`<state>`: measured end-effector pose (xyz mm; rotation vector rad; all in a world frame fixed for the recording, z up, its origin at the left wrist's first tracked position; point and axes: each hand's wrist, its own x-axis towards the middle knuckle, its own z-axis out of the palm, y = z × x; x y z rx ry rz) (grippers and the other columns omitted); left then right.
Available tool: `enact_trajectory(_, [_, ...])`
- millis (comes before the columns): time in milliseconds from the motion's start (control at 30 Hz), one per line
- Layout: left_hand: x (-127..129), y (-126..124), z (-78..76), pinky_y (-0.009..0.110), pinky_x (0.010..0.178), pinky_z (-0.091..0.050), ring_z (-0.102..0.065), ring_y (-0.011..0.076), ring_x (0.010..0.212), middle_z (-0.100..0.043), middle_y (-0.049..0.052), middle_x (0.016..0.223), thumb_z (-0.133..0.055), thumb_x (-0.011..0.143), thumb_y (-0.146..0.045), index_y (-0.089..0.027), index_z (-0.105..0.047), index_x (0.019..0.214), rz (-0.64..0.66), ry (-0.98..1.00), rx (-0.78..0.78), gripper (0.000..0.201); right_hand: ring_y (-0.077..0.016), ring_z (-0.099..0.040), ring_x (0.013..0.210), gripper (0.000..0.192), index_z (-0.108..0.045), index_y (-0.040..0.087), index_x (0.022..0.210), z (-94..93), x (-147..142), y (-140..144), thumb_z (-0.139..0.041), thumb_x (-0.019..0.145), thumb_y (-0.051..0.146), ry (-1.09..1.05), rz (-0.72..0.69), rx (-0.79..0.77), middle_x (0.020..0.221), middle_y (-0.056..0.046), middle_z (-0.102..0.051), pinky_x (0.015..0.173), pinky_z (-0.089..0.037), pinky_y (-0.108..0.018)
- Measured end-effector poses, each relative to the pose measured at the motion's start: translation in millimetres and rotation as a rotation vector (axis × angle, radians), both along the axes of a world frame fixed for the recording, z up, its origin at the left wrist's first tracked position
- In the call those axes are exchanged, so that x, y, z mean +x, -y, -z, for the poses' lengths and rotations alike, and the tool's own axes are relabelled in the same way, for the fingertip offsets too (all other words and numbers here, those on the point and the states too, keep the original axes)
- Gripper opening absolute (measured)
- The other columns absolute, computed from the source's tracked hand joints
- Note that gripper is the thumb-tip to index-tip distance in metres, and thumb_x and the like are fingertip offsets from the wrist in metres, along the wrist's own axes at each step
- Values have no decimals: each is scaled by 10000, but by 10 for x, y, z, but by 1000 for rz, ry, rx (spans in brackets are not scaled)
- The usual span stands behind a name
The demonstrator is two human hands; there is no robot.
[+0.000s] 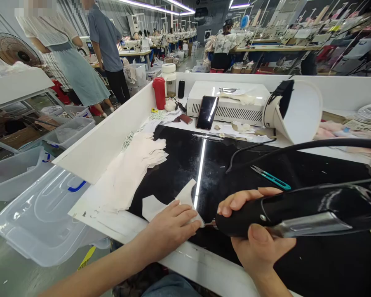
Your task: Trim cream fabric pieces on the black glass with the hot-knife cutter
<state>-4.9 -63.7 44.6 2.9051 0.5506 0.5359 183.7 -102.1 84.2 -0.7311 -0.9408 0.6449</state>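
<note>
The left hand (173,222) is lying on a white piece (187,193), fingers stretched out, and the piece is resting on a black mat (181,165). The right hand (261,247) is gripping a fat black tool (290,210), and its thin tip is pointing at the piece, close to the left hand. A pile of pale pieces (130,171) is lying on the worktop (214,268). Teal snips (272,178) are lying just beyond the tool.

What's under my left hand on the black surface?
Under your left hand is white material on the black surface. The hand covers its middle, so I can't tell whether it's one piece or two.
</note>
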Motion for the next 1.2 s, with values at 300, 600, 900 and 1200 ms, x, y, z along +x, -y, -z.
enact_trajectory(300, [-32,15,55,521,1147,-470,-582,259,1287,-642,109,1335,-557,1069,-242,-179,-631,1261,-12,-20,6,215,-166,-604,646,388,-597,273,1183,-12,11,12,-787,862,382,8,22,-3,808,22,-636,586,-569,-337])
enact_trajectory(600, [1,33,80,531,1145,-478,-603,265,1277,-639,116,1329,-582,1048,-225,-194,-649,1259,-26,-7,8,224,-164,-586,577,435,-601,261,1124,-123,-24,-80,-843,793,406,-78,96,-5,740,46,-643,528,-548,-317])
enact_trajectory(900, [-8,35,65,561,1126,-494,-590,287,1299,-632,132,1346,-579,1047,-221,-175,-630,1265,-18,15,-27,229,-160,-611,609,373,-590,267,1158,-54,-58,-192,-778,844,342,-51,80,26,794,40,-654,560,-561,-337])
enact_trajectory(1200, [-22,21,10,578,1111,-506,-601,295,1289,-639,141,1304,-628,998,-160,-179,-607,1302,-13,-11,-54,305,-160,-627,644,379,-582,271,1197,3,-64,-173,-777,882,353,-40,42,45,833,29,-649,588,-567,-346])
